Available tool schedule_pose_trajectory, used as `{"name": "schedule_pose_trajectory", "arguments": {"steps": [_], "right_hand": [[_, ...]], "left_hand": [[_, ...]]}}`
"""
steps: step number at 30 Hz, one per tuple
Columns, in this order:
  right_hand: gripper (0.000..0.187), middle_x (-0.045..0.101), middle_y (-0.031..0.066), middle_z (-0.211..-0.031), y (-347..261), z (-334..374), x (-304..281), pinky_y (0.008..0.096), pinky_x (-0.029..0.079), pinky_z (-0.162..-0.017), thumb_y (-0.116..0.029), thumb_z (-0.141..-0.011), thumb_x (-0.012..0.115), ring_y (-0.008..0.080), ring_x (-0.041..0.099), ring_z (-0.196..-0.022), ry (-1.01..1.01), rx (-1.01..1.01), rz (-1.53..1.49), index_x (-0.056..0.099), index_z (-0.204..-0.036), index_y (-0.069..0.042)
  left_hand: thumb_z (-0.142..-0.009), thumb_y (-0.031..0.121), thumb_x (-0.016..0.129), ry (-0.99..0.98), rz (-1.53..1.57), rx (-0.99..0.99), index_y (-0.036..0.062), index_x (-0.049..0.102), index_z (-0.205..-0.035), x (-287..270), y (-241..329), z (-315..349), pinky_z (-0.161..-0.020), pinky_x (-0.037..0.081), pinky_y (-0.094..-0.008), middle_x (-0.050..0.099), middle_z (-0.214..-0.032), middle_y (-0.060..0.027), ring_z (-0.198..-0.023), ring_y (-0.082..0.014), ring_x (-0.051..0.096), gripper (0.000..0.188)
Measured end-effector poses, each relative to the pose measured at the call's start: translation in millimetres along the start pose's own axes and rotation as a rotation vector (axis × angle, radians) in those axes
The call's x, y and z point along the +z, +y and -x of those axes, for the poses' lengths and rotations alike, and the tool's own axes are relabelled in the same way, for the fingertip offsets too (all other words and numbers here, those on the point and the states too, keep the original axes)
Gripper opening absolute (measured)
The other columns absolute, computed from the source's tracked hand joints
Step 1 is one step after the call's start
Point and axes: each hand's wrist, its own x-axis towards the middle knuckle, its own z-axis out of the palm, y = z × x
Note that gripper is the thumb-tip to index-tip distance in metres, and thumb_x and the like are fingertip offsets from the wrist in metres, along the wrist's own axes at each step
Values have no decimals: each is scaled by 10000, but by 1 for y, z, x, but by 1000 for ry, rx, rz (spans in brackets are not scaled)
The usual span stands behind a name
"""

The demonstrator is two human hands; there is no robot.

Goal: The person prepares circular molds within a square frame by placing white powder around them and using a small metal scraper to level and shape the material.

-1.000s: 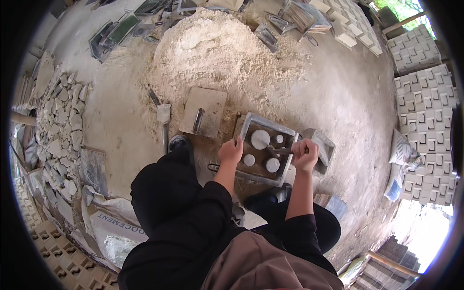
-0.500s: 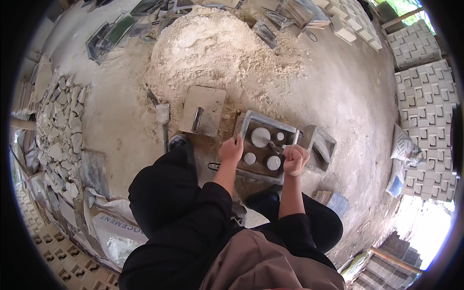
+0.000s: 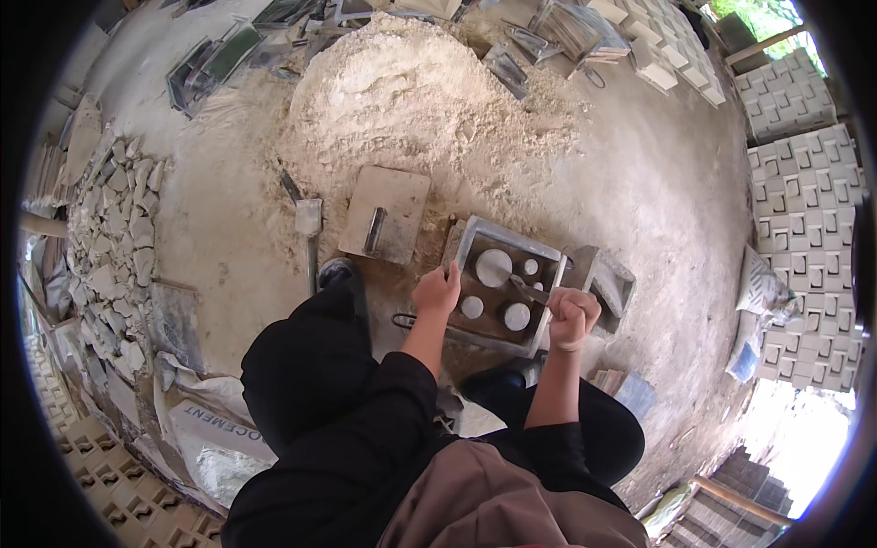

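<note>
A rectangular grey metal mould [image 3: 516,233] lies on the ground before my knees. Dark, earthy material fills it around several pale round discs, the largest disc [image 3: 494,268] at the upper left. My left hand [image 3: 437,289] is closed on the mould's left rim, thumb on top. Beyond the opposite rim, my right hand [image 3: 572,318] makes a fist around the handle of a small trowel [image 3: 530,289]. Its blade points left into the mould, between the discs. My fist hides most of the handle.
A flat board with a handle [image 3: 388,201] and a shovel-like tool [image 3: 309,219] lie left of the mould. Beside its right edge sits a grey trough-like block [image 3: 610,288]. A pale powder heap [image 3: 393,78] rises ahead, broken stone [image 3: 114,237] lies left, and patterned blocks [image 3: 804,201] are stacked right.
My right hand has moved right and slightly down, from over the mould's right rim to outside it, drawing the trowel handle along. My left hand stays on the left rim.
</note>
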Motion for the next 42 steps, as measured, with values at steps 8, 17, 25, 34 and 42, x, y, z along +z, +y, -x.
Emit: {"name": "schedule_pose_trajectory", "arguments": {"steps": [8, 17, 25, 34, 42], "right_hand": [[272, 264, 23, -381, -7, -5, -26, 261, 204, -351, -102, -638, 402, 123, 238, -341, -91, 201, -114, 260, -410, -56], [222, 268, 21, -422, -10, -6, -20, 260, 169, -356, -22, -640, 361, 88, 220, -366, 149, 23, -7, 263, -441, -22], [257, 234, 7, -449, 9, 2, -15, 264, 188, -354, -40, -695, 344, 97, 212, -373, 476, -69, 109, 243, -462, -79], [297, 269, 18, -447, 8, 2, -9, 261, 256, -374, -51, -727, 350, 105, 243, -365, 224, 6, 80, 254, -447, -70], [314, 267, 23, -397, 7, 0, -6, 273, 218, -349, -103, -678, 416, 122, 236, -344, 11, 145, -12, 271, -406, -43]], "left_hand": [[-857, 510, 302, -56, 22, 9, 51, 608, -902, -2, 3, -10, -726, 459, -445, 619, -869, -165, -837, -336, 586, 553], [-865, 488, 308, -73, 16, 7, 63, 609, -892, -8, 10, -5, -722, 456, -442, 620, -857, -161, -844, -330, 584, 521], [-868, 490, 298, -64, 12, 7, 65, 610, -877, -3, 2, -5, -717, 456, -439, 619, -860, -158, -847, -330, 582, 527], [-871, 484, 297, -72, -7, -9, 70, 617, -908, -4, 4, -3, -733, 453, -439, 622, -874, -153, -855, -329, 581, 525], [-862, 491, 313, -72, 9, 0, 78, 620, -918, -2, 2, -4, -742, 453, -437, 621, -890, -156, -860, -332, 581, 518]]}}
